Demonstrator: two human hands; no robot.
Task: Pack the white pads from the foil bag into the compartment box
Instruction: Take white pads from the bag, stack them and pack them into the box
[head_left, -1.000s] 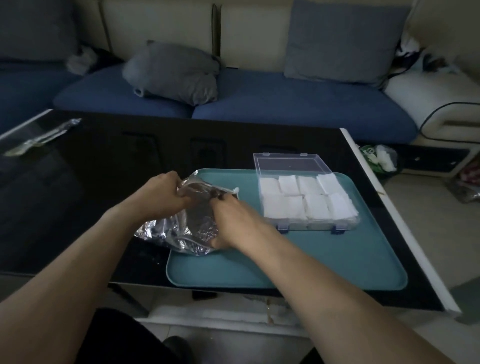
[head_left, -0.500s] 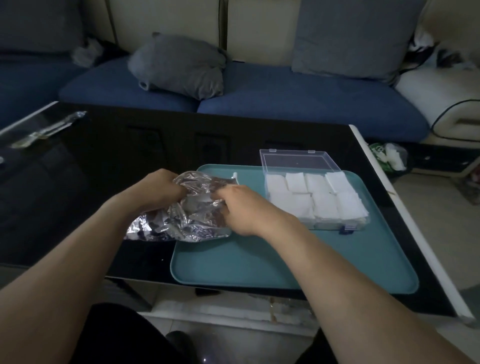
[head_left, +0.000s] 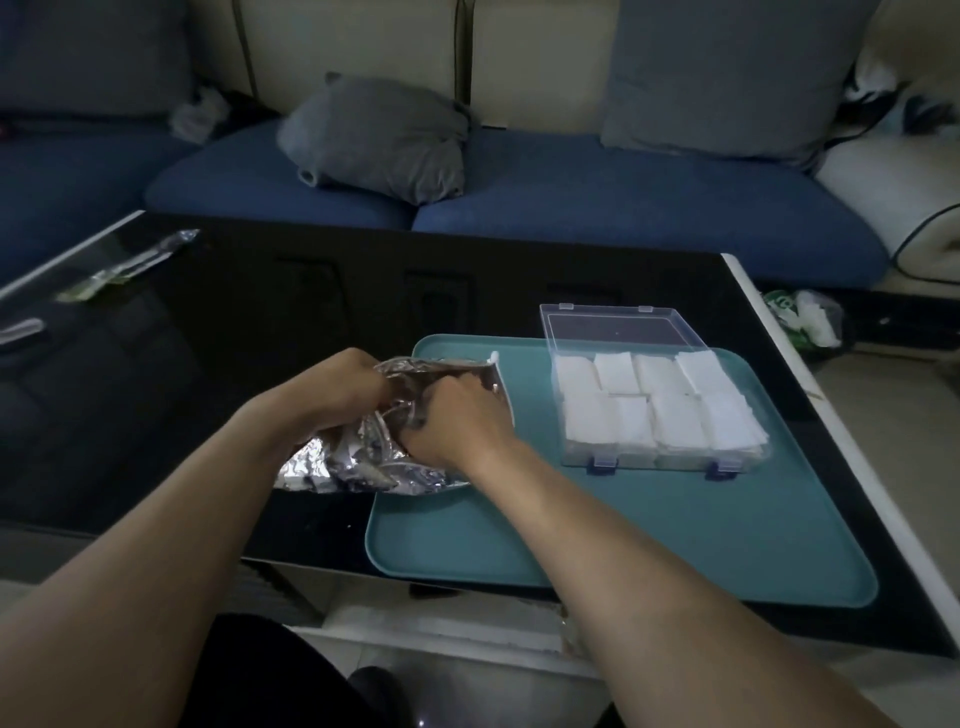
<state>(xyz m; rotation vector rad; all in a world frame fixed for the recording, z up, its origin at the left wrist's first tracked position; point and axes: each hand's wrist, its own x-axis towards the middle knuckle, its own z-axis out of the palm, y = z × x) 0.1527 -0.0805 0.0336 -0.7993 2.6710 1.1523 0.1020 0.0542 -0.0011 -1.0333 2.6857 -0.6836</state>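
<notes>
While both hands work at the bag mouth, the entries run from the grip outward:

Grip, left: left hand (head_left: 347, 387) pinches the far lip of the crumpled silver foil bag (head_left: 363, 460), fingers curled into the foil.
Grip, right: right hand (head_left: 453, 422) is curled at the bag mouth; whether it holds a pad inside or only foil, I cannot tell.
Change: a second ago the right hand sat lower against the bag body; it has now risen to the opening, and the bag lies flatter. By my reading, a reach for more pads.
Bag position: straddles the left edge of the teal plastic tray (head_left: 675, 540), partly on the glossy black tabletop (head_left: 208, 395).
Pads: white square pads (head_left: 660, 410) fill all visible compartments of the clear plastic compartment box (head_left: 618, 462), stacked above the rim.
Box position: tray's far right corner, lid open rearward.
Progress: likely near the end; little space remains.
Room: bare tray between bag and box and along the near edge.
</notes>
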